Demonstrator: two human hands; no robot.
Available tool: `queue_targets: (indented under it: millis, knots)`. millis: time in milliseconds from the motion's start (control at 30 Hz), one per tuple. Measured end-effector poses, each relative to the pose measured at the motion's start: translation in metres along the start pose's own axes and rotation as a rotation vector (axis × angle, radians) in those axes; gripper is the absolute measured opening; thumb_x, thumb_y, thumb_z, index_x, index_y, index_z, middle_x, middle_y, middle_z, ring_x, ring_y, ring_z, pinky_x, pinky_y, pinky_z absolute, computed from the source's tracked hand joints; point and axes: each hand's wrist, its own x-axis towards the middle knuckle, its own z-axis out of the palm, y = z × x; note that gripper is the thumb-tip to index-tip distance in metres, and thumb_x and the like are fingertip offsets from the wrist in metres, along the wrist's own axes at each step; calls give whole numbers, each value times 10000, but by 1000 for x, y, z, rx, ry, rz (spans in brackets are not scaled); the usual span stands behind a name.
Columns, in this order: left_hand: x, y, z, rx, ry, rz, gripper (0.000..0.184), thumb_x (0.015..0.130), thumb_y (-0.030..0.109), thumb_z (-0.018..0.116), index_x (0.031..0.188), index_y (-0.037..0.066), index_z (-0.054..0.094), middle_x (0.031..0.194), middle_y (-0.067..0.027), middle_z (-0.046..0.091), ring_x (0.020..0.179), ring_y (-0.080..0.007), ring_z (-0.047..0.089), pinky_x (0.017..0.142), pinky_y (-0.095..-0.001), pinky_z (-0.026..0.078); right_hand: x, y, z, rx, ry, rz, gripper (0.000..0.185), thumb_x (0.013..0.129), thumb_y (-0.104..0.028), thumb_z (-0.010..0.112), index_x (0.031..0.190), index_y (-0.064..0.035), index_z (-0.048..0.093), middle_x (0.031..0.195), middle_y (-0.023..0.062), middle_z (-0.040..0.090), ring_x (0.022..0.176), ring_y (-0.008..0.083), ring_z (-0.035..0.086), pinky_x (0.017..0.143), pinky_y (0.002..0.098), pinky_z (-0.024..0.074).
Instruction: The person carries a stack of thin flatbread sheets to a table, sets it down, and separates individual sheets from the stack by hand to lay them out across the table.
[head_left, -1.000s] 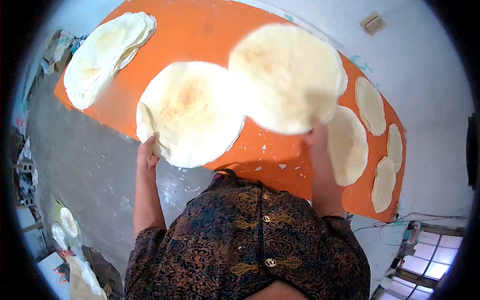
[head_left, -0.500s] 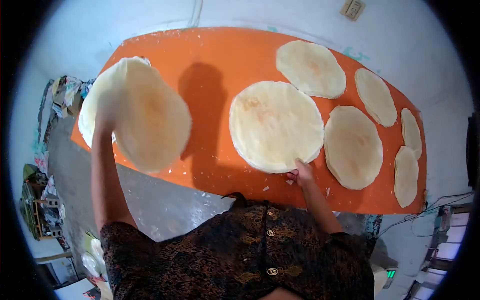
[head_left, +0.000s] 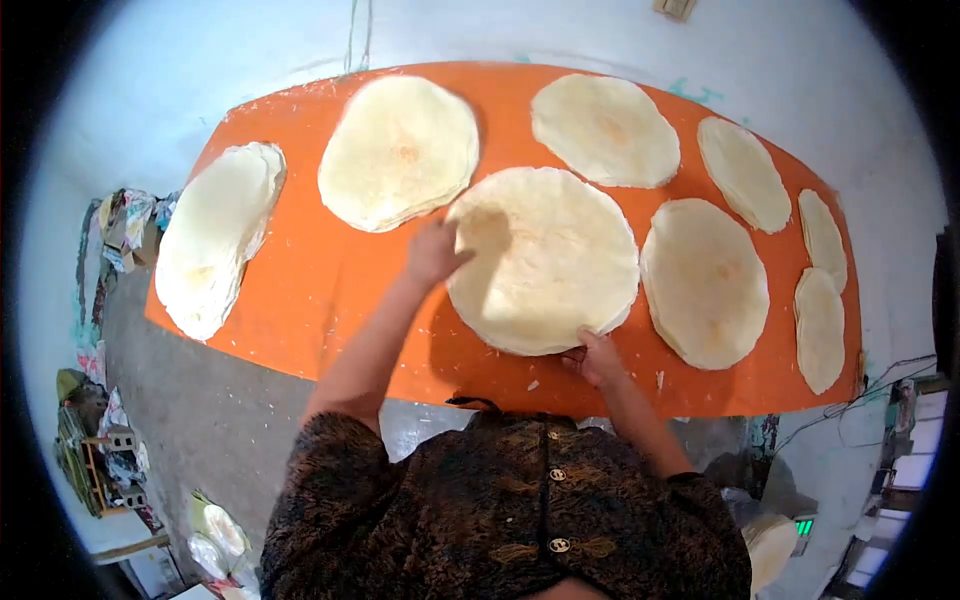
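Note:
A stack of large, pale round flatbreads (head_left: 545,262) lies at the middle of an orange table (head_left: 300,290). My right hand (head_left: 597,360) grips its lower edge, thumb on top and fingers partly hidden beneath. Beside the stack's left edge is my left hand (head_left: 435,253), thumb spread from the fingers and nothing visible in it; its shadow falls on the top bread. Up and to the left sits another stack (head_left: 400,152), and right of the middle one lies a further stack (head_left: 706,283).
More flatbreads lie at the far left (head_left: 216,240), the back (head_left: 605,130) and the right end (head_left: 745,173) of the table. A white wall (head_left: 560,28) borders its back edge. Bags and boxes (head_left: 130,230) stand on the floor at the left.
My left hand has moved right from the left stack and let go of its flatbread. Flatbreads now lie at the upper left centre. My right hand still grips the middle stack.

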Motion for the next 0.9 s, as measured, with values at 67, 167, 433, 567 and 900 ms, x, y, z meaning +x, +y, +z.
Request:
queue_targets:
  millis: [67, 167, 433, 567, 900]
  knots:
    - [-55, 9, 38, -242, 103, -173, 437, 685, 300, 664, 982, 14, 519, 957, -176, 535, 956, -328, 488, 805, -396, 420, -15, 4, 17, 49, 4, 88, 240, 870, -260, 448, 1051, -110, 492, 864, 70, 600, 723, 191, 590, 587, 334, 494]
    - [-120, 13, 68, -517, 163, -416, 302, 733, 230, 632, 869, -5, 499, 890, -161, 530, 790, -283, 543, 683, -373, 454, -17, 27, 22, 140, -60, 206, 280, 884, -245, 419, 1125, -104, 427, 967, 93, 571, 804, 217, 585, 613, 358, 488]
    - [-137, 16, 83, -1342, 195, -772, 205, 763, 132, 623, 808, -8, 480, 672, -95, 515, 443, -143, 508, 316, -260, 369, -48, 36, 60, 237, -168, 346, 348, 912, -317, 324, 1174, -101, 398, 983, 92, 573, 820, 207, 593, 613, 354, 488]
    - [-140, 19, 92, -1491, 255, -766, 204, 740, 109, 647, 786, -39, 515, 634, -72, 537, 436, -109, 459, 338, -242, 344, -51, 44, 54, 233, -322, 438, 374, 917, -347, 307, 1128, -83, 466, 1033, 90, 589, 846, 185, 594, 645, 328, 493]
    - [-146, 107, 74, -465, 542, -85, 374, 706, 75, 620, 1023, -44, 458, 1143, -231, 431, 1046, -344, 429, 894, -407, 341, -130, 14, -22, -257, -402, 247, 386, 865, -377, 441, 1120, -87, 444, 965, 97, 571, 809, 164, 581, 611, 312, 485]
